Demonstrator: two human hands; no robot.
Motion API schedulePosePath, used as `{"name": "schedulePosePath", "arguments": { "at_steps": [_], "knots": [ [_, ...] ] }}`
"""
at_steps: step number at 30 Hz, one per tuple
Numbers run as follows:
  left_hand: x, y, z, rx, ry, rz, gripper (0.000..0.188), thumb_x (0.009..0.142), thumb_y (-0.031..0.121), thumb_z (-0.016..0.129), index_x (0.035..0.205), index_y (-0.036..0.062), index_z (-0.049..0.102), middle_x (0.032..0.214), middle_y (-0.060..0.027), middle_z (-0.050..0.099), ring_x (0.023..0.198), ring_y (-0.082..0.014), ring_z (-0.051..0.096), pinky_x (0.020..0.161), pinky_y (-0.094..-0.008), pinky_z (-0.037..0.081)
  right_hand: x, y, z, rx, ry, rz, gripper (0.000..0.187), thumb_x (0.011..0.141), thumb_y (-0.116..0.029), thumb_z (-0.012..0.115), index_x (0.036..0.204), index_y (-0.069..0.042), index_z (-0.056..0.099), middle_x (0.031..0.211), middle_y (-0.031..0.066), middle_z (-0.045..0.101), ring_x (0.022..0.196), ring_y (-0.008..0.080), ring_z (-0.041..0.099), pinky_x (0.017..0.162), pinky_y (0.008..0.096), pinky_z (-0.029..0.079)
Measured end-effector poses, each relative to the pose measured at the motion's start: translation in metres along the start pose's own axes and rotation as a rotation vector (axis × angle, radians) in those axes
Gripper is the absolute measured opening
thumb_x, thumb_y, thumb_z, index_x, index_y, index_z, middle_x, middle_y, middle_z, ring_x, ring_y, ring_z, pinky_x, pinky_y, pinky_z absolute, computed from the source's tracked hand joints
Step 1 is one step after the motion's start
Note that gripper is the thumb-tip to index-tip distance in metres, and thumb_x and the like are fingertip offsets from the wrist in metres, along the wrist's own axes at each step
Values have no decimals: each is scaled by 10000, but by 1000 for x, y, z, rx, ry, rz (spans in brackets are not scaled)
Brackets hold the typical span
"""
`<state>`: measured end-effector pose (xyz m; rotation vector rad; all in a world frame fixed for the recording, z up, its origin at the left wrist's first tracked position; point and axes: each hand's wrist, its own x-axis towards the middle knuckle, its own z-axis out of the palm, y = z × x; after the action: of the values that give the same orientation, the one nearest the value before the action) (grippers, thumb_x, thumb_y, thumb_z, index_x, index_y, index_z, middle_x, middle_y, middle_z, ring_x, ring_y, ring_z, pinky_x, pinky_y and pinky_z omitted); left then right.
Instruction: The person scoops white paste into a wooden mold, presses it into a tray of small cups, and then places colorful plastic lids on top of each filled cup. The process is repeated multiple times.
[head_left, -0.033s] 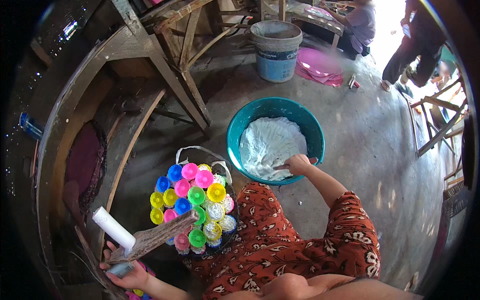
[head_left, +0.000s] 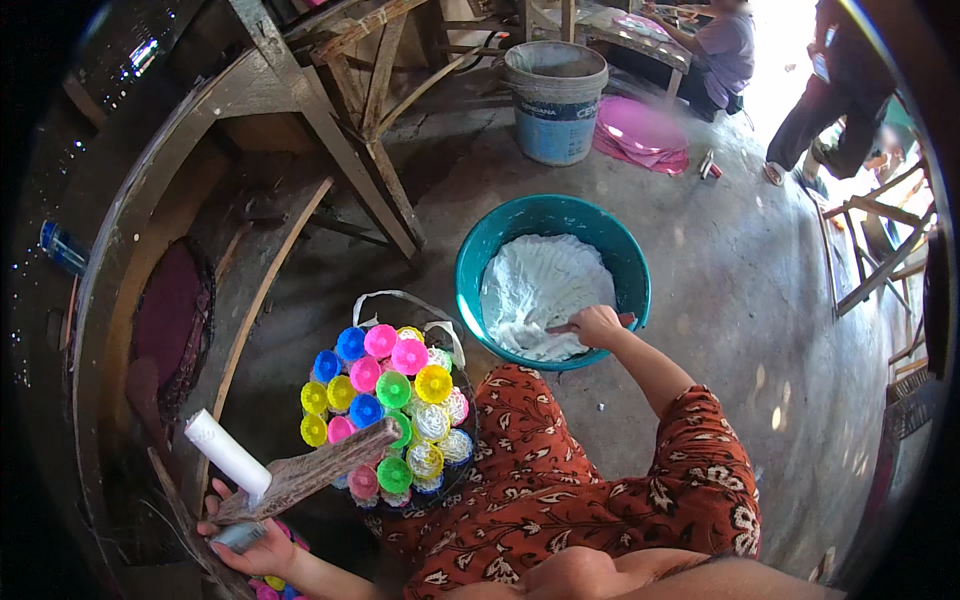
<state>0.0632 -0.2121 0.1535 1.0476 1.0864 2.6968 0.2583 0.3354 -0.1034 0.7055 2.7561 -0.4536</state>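
Note:
A brown stick-like tool [head_left: 627, 320] is in my right hand [head_left: 598, 328], whose fingers are closed round it. Its tip points into thick white paste [head_left: 545, 285] inside a round teal basin [head_left: 640, 262]. At the lower left, my left hand [head_left: 262, 552] curls round a short grey cylinder [head_left: 238, 537]. Just above the cylinder is a rough wooden bar [head_left: 320, 472], with a white tube [head_left: 228, 449] standing tilted on it. Beside my leg is a cluster of bright plastic flower-shaped cups [head_left: 393, 389], in blue, pink, yellow, green and white.
Behind the basin stand a large grey-and-blue bucket [head_left: 556, 122] and a pile of pink sheets [head_left: 640, 135]. A wooden frame [head_left: 365, 170] and a curved bench edge [head_left: 262, 290] rise on the left. Two people [head_left: 720, 55] are at the back right.
The tool's tip has shifted slightly left in the paste with my right hand. My left hand stays around the cylinder.

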Motion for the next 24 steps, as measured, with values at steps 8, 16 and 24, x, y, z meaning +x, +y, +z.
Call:
{"name": "schedulePosePath", "arguments": {
  "at_steps": [8, 16, 24],
  "knots": [
    [-8, 5, 12, 162, -23, 48, 408, 855, 295, 489, 1245, 185, 442, 1319, -123, 432, 1303, -392, 334, 1024, -549, 340, 49, -40, 27, -112, 12, -83, 200, 730, -78, 562, 879, -69, 696, 900, 151, 679, 870, 298, 659, 733, 398, 528],
    [-11, -6, 41, 208, 64, -54, 378, 783, 259, 591, 1117, 169, 438, 1191, -135, 428, 1180, -416, 465, 888, -546, 485, -19, -15, -39, -55, -230, 20, 422, 788, -451, 566, 989, -103, 695, 947, 132, 672, 904, 312, 637, 838, 411, 479],
    [11, -115, 87, 674, -211, -367, 302, 780, 117, 680, 1054, 77, 560, 965, -80, 564, 845, -212, 609, 738, -352, 535, -110, 10, -189, 385, -64, -118, 394, 793, -423, 677, 942, -59, 701, 689, 5, 602, 614, 115, 531, 578, 293, 424]
  ]
}}
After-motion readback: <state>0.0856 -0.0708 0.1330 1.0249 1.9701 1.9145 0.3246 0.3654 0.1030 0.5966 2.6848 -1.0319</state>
